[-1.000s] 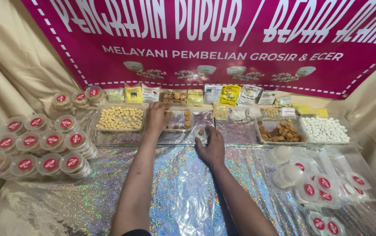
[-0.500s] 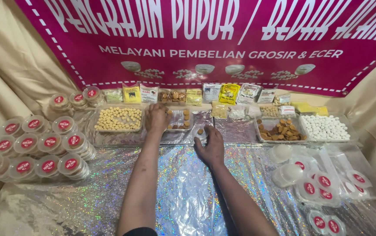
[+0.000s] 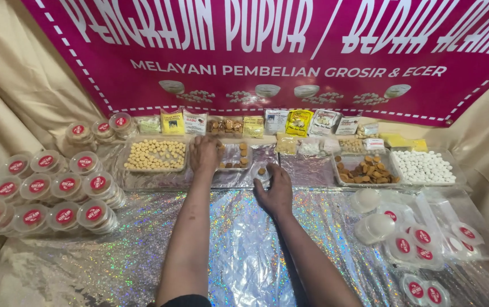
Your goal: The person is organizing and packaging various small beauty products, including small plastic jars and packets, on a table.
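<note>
Both hands have hardly moved since half a second ago. As before, the left hand (image 3: 205,154) lies palm-down, fingers loosely together, over the left end of the small clear tray (image 3: 234,157) of brown pieces near the table's far edge, holding nothing I can see. The right hand (image 3: 277,187) stays just nearer, fingers spread around a small clear cup (image 3: 262,172) holding one brown piece, on the glittery table cover (image 3: 239,250). Stacked red-labelled tubs (image 3: 57,193) remain at the left edge.
</note>
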